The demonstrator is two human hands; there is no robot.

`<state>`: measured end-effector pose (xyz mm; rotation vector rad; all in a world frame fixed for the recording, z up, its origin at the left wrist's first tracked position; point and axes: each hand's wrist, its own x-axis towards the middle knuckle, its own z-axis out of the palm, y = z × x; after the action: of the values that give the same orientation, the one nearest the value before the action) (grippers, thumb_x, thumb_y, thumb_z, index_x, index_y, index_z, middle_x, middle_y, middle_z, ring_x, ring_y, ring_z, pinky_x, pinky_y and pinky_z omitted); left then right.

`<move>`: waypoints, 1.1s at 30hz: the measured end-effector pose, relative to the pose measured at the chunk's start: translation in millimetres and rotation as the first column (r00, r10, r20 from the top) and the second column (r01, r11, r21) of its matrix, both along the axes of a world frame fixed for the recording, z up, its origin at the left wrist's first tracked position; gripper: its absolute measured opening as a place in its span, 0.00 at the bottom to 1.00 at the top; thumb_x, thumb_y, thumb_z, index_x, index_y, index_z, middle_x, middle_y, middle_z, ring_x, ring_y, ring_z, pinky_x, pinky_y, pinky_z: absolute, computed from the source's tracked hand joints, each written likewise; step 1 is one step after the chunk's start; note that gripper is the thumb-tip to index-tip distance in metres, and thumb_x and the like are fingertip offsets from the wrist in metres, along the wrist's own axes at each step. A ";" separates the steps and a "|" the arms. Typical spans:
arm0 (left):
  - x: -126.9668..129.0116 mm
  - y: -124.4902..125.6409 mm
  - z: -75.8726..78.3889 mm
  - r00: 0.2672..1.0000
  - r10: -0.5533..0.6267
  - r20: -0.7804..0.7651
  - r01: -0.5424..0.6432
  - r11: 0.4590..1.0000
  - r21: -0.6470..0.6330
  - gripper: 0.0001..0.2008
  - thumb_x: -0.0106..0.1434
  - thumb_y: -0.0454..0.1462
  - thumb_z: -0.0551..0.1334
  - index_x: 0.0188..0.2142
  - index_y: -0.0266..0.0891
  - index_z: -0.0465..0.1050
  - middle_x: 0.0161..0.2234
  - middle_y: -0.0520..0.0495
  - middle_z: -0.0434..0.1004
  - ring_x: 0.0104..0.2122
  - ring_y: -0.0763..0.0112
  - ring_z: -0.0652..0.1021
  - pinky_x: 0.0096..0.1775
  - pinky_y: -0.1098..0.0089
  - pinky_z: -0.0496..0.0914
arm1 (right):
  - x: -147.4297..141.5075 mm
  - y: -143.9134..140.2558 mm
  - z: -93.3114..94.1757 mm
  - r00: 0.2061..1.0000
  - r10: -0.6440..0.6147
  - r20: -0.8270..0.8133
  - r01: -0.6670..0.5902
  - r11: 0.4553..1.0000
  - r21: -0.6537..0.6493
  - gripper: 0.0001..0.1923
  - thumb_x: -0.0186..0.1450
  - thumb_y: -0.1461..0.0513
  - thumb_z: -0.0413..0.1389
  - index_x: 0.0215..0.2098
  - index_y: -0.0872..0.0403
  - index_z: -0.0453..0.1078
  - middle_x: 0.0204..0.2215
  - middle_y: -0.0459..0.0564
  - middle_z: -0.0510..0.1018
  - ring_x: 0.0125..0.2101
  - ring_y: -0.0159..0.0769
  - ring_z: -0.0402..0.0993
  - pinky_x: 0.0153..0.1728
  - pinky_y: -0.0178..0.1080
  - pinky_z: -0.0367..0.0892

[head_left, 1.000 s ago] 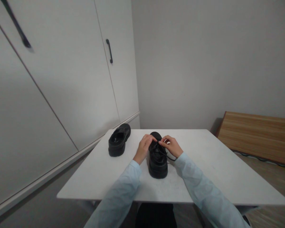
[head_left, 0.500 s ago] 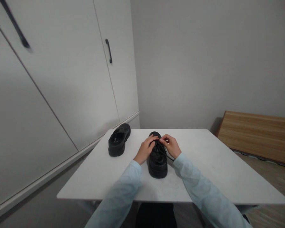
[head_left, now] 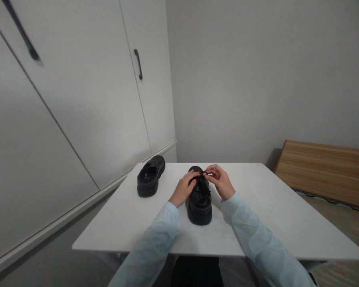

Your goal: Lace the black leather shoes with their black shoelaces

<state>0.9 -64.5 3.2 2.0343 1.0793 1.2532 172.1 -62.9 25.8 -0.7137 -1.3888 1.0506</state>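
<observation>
A black lace-up shoe (head_left: 200, 203) stands on the white table (head_left: 266, 215), heel toward me. My left hand (head_left: 184, 187) rests against the shoe's left side, fingers curled on the black laces (head_left: 202, 184) near the top. My right hand (head_left: 219, 181) is at the shoe's right side and pinches the lace between thumb and fingers over the tongue. Both arms wear pale blue sleeves. A second black shoe (head_left: 150, 176) sits apart at the table's far left.
White wardrobe doors (head_left: 86, 103) with black handles run along the left. A bare grey wall stands behind the table. A wooden board (head_left: 326, 169) leans low at the right, with a cable on the floor below it.
My right hand has lifted and drawn the loose lace end in from the shoe's right side to above the tongue. My left hand has stayed on the shoe.
</observation>
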 end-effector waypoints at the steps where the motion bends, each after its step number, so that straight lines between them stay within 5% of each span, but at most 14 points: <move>1: -0.1 -0.1 -0.2 1.000 -0.003 0.001 0.003 1.000 0.000 0.16 0.62 0.34 0.53 0.48 0.40 0.72 0.52 0.45 0.72 0.59 0.62 0.63 0.60 0.57 0.56 | 1.3 1.1 -0.4 0.999 -0.020 -0.034 0.020 1.000 0.003 0.16 0.51 0.57 0.64 0.34 0.52 0.65 0.30 0.46 0.73 0.35 0.35 0.73 0.39 0.39 0.67; 19: -2.5 0.9 -2.6 1.000 -0.022 0.022 0.022 1.000 -0.001 0.16 0.63 0.36 0.53 0.48 0.39 0.71 0.53 0.44 0.71 0.59 0.62 0.64 0.60 0.57 0.56 | 6.3 2.0 2.1 0.991 -0.011 -0.134 0.010 1.000 -0.010 0.12 0.54 0.58 0.62 0.35 0.53 0.68 0.35 0.49 0.77 0.25 0.31 0.73 0.34 0.41 0.71; 33: -3.0 -0.7 -1.1 0.999 -0.023 0.031 0.023 1.000 -0.018 0.15 0.63 0.37 0.54 0.47 0.41 0.72 0.53 0.46 0.72 0.59 0.62 0.64 0.60 0.57 0.56 | 11.2 3.9 3.4 0.979 -0.147 -0.142 0.154 0.987 0.040 0.11 0.57 0.57 0.59 0.36 0.53 0.68 0.36 0.50 0.77 0.22 0.29 0.68 0.29 0.40 0.69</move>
<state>-2.2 -65.1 2.1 2.0018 1.0471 1.2544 183.3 -58.9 29.2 -0.6850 -1.2182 0.9248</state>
